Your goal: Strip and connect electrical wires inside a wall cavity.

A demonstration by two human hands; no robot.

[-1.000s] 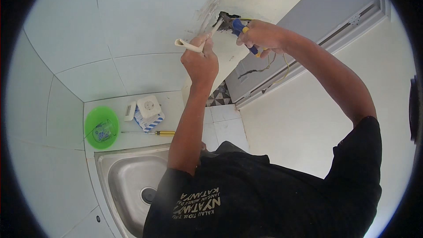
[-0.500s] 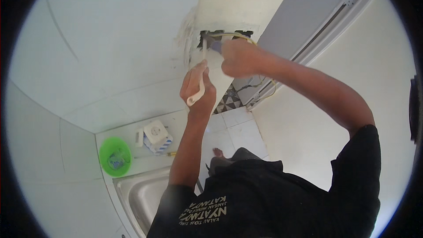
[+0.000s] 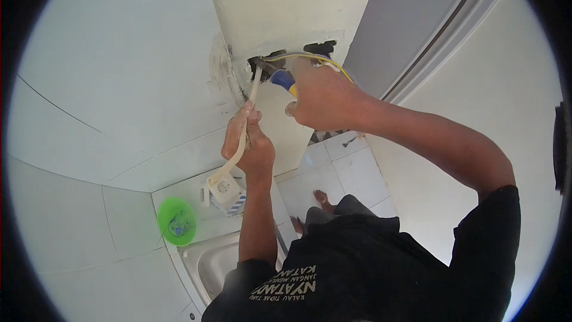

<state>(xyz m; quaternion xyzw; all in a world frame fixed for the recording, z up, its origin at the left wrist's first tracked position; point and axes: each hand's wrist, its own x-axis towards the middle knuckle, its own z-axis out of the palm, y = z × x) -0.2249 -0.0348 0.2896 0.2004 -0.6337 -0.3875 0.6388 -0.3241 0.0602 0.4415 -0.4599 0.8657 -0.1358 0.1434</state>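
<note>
My left hand (image 3: 249,143) grips a cream-coloured tube (image 3: 237,157), whose upper end reaches into the left part of a rough hole (image 3: 257,76) in the wall. My right hand (image 3: 322,94) is closed on blue-and-yellow pliers (image 3: 281,80), their jaws at that hole beside the tube's tip and partly hidden. A yellow-green wire (image 3: 332,61) arcs from the hole over my right hand, with a grey one alongside. A second opening (image 3: 322,48) shows to the upper right.
Below are a counter (image 3: 164,194) with a green bowl (image 3: 174,213), white socket fittings (image 3: 224,186) and a steel sink (image 3: 199,259). A grey door (image 3: 405,18) stands at upper right. My bare foot (image 3: 323,198) is on white floor tiles (image 3: 351,173).
My view has shifted, so the counter sits lower and further right. The tube's free end now hangs lower beside my left wrist, and my right hand has turned, covering more of the pliers.
</note>
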